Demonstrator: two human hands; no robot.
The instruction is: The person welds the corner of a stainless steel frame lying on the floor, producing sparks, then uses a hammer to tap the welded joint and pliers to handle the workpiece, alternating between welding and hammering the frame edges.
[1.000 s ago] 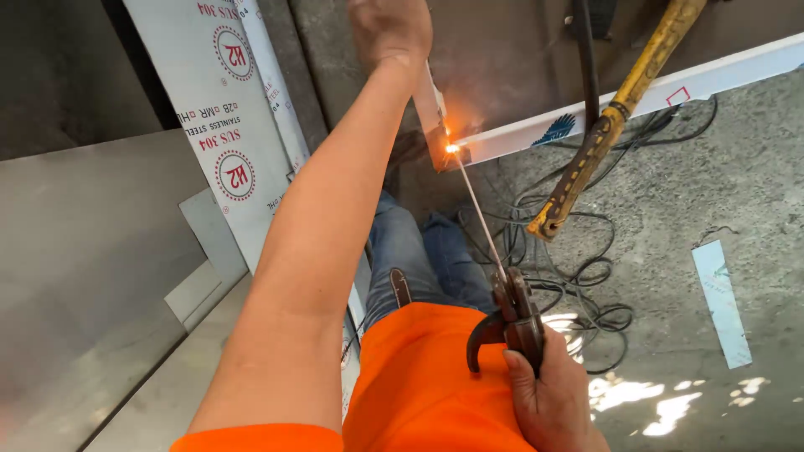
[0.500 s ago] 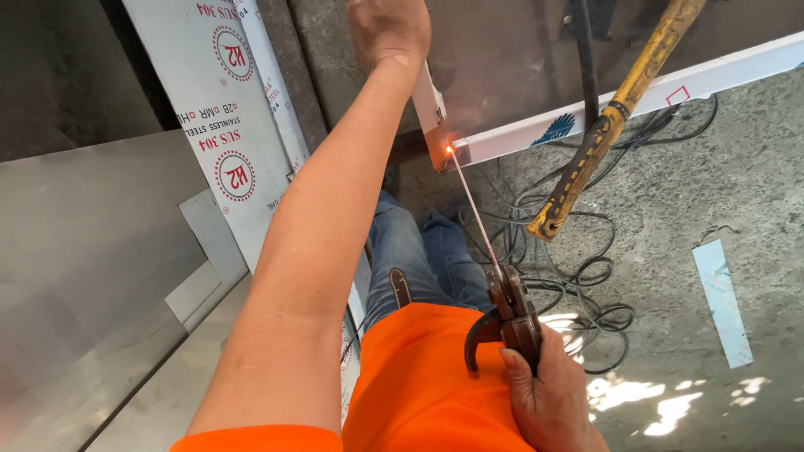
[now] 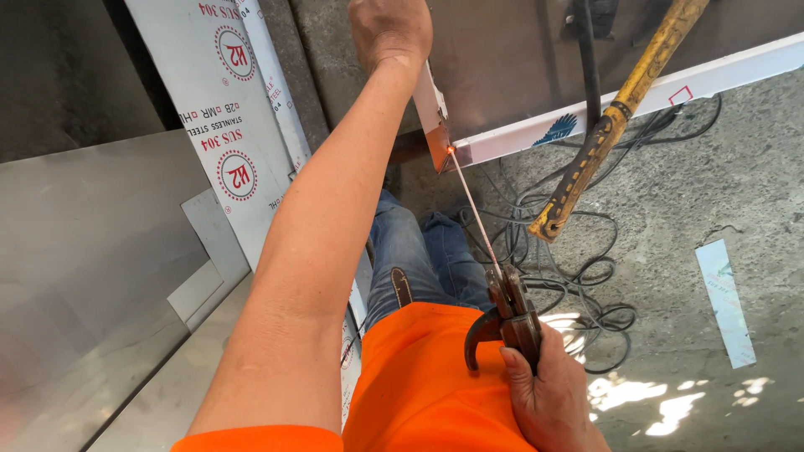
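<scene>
Both grip: left hand (image 3: 389, 29) holds metal strip (image 3: 431, 109); right hand (image 3: 548, 398) clasps electrode holder (image 3: 509, 314), open floor (image 3: 670, 251) rightward.

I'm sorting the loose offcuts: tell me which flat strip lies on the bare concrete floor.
The pale blue strip, lying alone on the concrete at the right. The white printed strips lean upright at the left instead.

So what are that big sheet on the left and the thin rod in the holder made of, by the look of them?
The big sheet looks like bare metal, probably stainless steel: grey, smooth, with a dull brushed sheen and soft reflections. The thin rod looks like a coated metal welding electrode: pale and straight, glowing orange at its tip. The holder in the right hand seems dark, worn metal.
</scene>
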